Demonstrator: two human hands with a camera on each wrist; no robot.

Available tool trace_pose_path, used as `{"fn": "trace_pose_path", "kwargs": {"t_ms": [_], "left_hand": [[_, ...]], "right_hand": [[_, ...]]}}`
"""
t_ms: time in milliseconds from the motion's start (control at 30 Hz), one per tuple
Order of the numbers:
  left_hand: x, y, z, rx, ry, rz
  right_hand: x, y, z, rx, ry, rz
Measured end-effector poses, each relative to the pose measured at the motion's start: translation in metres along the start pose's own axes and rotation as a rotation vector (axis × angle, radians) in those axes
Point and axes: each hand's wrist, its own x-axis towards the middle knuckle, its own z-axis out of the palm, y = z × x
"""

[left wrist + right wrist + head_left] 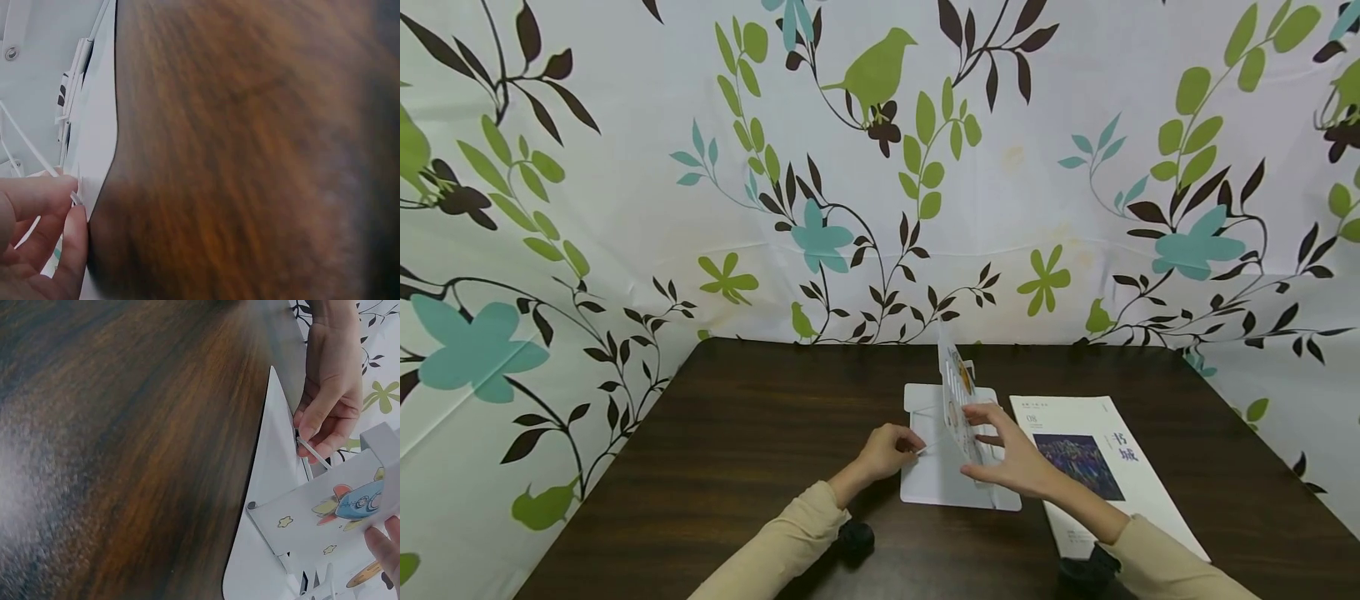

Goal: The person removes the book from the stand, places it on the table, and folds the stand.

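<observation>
Folding stand (pixel 925 492): on worktop (pixel 775 433), just beside book (pixel 1078 467); printed panel (pixel 957 400) raised above base. Left grip (pixel 886 452): pinching thin rod (pixel 315 455). Right grip (pixel 1018 458): fingers spread at panel.
Handling (judged): light, stiff, slightly slippery; rod bendable. Hold panel by side edges, rod near end.
Count: one stand, one raised panel, one book, two grips.

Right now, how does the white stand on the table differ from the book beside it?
The white stand has its panel tilted up off its base, while the book lies flat and closed. The stand's panel carries scattered cartoon drawings; the book's cover has one dark picture block and printed characters. Both are mostly white and sit on the dark wooden table.
</observation>
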Motion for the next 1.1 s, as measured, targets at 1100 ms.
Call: {"fn": "trace_pose_path", "kwargs": {"t_ms": [1100], "left_hand": [[0.005, -0.002, 0.003, 0.048, 0.05, 0.048]], "right_hand": [[-0.017, 0.002, -0.009, 0.239, 0.082, 0.066]]}}
